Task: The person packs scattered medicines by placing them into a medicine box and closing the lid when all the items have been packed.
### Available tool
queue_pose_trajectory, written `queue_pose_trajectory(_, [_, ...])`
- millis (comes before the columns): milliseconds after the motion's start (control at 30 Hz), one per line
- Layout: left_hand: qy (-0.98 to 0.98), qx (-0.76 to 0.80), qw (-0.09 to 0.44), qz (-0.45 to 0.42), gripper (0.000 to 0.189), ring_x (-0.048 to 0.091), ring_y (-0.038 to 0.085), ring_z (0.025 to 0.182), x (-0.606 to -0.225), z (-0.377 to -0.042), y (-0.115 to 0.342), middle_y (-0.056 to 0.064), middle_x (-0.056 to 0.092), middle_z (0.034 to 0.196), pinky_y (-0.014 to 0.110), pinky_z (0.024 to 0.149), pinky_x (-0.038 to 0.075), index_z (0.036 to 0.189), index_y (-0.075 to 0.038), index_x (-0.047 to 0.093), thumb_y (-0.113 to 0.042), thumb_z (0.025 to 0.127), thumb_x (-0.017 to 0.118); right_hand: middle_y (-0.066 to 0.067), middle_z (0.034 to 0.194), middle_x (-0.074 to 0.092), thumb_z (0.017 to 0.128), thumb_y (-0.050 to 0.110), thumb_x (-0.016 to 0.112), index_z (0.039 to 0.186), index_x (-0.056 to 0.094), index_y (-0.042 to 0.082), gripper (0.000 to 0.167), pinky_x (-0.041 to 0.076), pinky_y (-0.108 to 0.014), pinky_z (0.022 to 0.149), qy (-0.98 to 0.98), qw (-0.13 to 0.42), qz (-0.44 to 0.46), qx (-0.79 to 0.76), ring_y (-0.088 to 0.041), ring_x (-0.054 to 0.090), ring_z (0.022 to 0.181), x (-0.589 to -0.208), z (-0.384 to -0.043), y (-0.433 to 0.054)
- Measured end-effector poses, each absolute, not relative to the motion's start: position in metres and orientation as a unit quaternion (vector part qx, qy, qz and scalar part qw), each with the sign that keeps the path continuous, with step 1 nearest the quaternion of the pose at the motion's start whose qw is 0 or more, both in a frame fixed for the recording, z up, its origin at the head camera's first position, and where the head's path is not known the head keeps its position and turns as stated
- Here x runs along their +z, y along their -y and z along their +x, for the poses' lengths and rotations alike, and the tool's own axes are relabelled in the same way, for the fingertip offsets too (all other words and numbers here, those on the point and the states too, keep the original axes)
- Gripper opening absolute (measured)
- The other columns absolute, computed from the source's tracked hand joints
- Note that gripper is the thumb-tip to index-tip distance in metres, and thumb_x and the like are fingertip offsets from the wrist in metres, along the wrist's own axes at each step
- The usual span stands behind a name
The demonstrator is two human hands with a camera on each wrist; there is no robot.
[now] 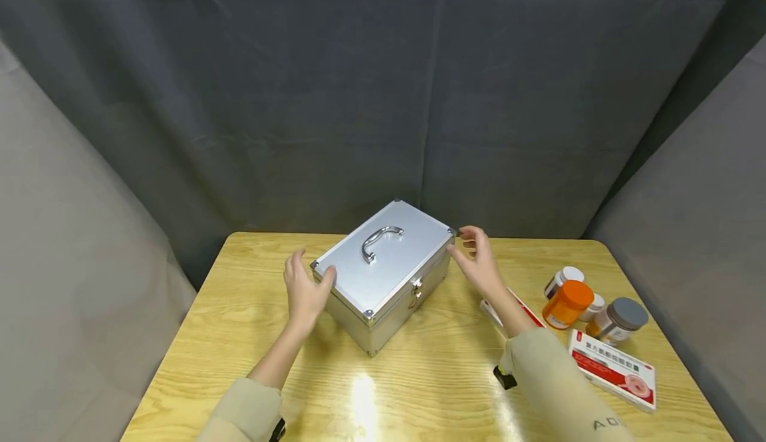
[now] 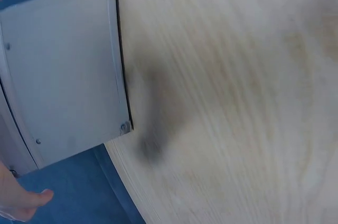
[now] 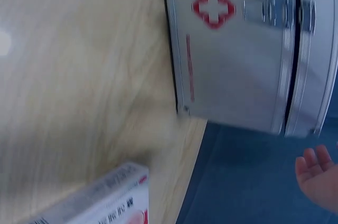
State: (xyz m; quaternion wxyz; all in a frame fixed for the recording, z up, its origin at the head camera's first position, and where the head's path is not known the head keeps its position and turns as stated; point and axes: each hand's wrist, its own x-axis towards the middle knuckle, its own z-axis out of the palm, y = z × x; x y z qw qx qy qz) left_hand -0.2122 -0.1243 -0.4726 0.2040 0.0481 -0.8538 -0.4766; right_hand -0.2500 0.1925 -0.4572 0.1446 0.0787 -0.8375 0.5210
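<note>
A silver metal first-aid box [image 1: 350, 306] with a lid [image 1: 413, 229] and a chrome carrying handle [image 1: 383, 236] sits on the table, turned at an angle. Its front, seen in the right wrist view, bears a red-and-white cross [image 3: 213, 7] and a metal latch [image 3: 272, 10]; a thin dark seam runs between lid and body. My left hand [image 1: 306, 292] is at the box's left end, fingers spread and thumb right at the lid's edge. At the right corner of the lid is my right hand [image 1: 479, 262], its fingers loosely bent around the corner without a grip.
To the right stand an orange bottle [image 1: 567, 304], a grey-lidded bottle [image 1: 619, 320] and white-capped bottles [image 1: 562, 279]. A red-and-white medicine box [image 1: 613, 367] lies before them. Another flat box [image 1: 525, 308] is partly behind my right forearm. A dark curtain [image 1: 335, 110] hangs behind the table.
</note>
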Motion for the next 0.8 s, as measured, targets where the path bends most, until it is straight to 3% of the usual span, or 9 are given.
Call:
queue_pose_trajectory(133, [0.846,-0.497,0.183,0.063,0.072,0.034,0.039,0.121,-0.473,-0.2,0.12,0.023,0.034,0.131,0.052,0.099,0.03,0.132,0.005,0.032,-0.029,0.079,0.067,-0.028,0.113,0.042,0.087,0.011,0.059,0.124,0.039,-0.005,0.045,0.036,-0.049,0.085,0.848,0.138,0.094,0.504,-0.042,0.042,0.104,-0.453,-0.268,-0.204])
queue_pose_trajectory(300, [0.835,-0.524,0.155,0.07,0.077,0.034,0.042,0.121,-0.476,-0.184,0.113,0.026,0.031,0.133,0.054,0.098,0.032,0.134,0.007,0.028,-0.031,0.079,0.067,-0.031,0.12,0.041,0.091,0.018,0.055,0.129,0.036,-0.004,0.048,0.037,-0.052,0.091,0.855,0.085,0.108,0.499,-0.045,0.044,0.108,-0.449,-0.284,-0.208])
queue_pose_trajectory(633, [0.795,-0.589,0.129,0.069,0.082,0.029,0.044,0.124,-0.487,-0.164,0.09,0.025,0.025,0.137,0.056,0.1,0.026,0.137,0.005,0.021,-0.032,0.08,0.067,-0.029,0.124,0.044,0.092,0.029,0.052,0.132,0.036,-0.003,0.053,0.035,-0.049,0.094,0.875,0.007,0.064,0.481,-0.038,0.043,0.113,-0.449,-0.301,-0.199])
queue_pose_trajectory(800, [0.768,-0.623,0.129,0.074,0.087,0.021,0.045,0.128,-0.49,-0.157,0.079,0.024,0.015,0.142,0.059,0.101,0.022,0.14,0.001,0.015,-0.031,0.08,0.068,-0.026,0.121,0.045,0.092,0.03,0.051,0.132,0.038,-0.002,0.053,0.038,-0.043,0.087,0.873,-0.01,0.047,0.486,-0.033,0.044,0.107,-0.454,-0.304,-0.196])
